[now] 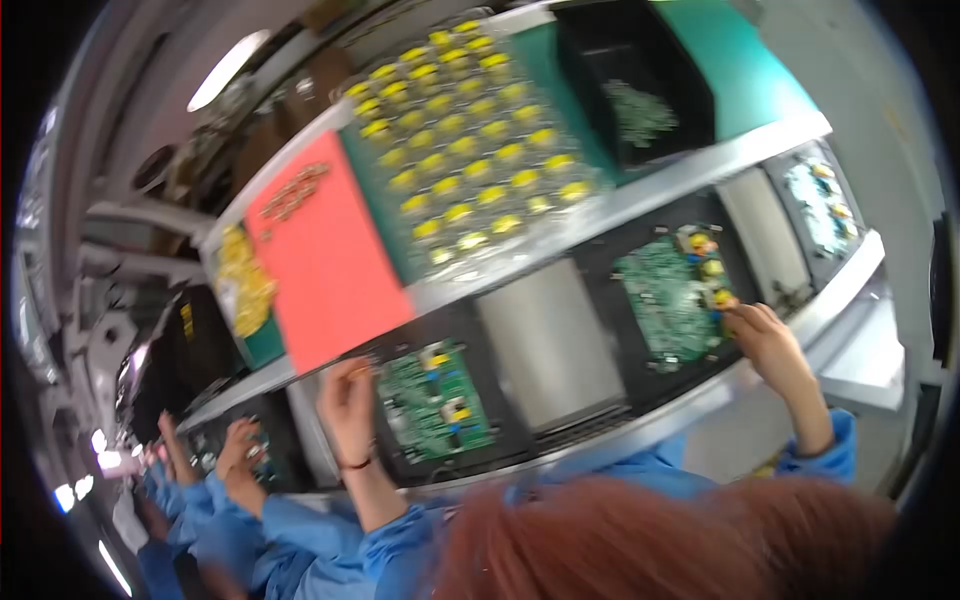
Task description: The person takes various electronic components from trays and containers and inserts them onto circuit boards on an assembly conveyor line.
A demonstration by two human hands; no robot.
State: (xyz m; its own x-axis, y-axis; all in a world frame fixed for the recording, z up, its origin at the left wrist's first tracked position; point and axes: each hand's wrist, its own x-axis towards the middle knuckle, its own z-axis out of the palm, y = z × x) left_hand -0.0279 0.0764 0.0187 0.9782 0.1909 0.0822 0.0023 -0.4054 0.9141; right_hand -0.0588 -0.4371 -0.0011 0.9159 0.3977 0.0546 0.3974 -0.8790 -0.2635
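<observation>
My left hand, with a dark band at the wrist, is closed in a pinch beside the left edge of a green circuit board. What its fingertips hold, if anything, is too small to make out. To the right, my right hand has its fingers closed at a yellow component on the right edge of a second green circuit board. Both boards lie in black carriers on the line. More yellow parts stand on each board.
Behind the line are a pink sheet with small brown parts, a clear tray of yellow components, and a black bin holding small pale parts. A yellow bag lies left. Reddish hair covers the bottom; other people's hands work at left.
</observation>
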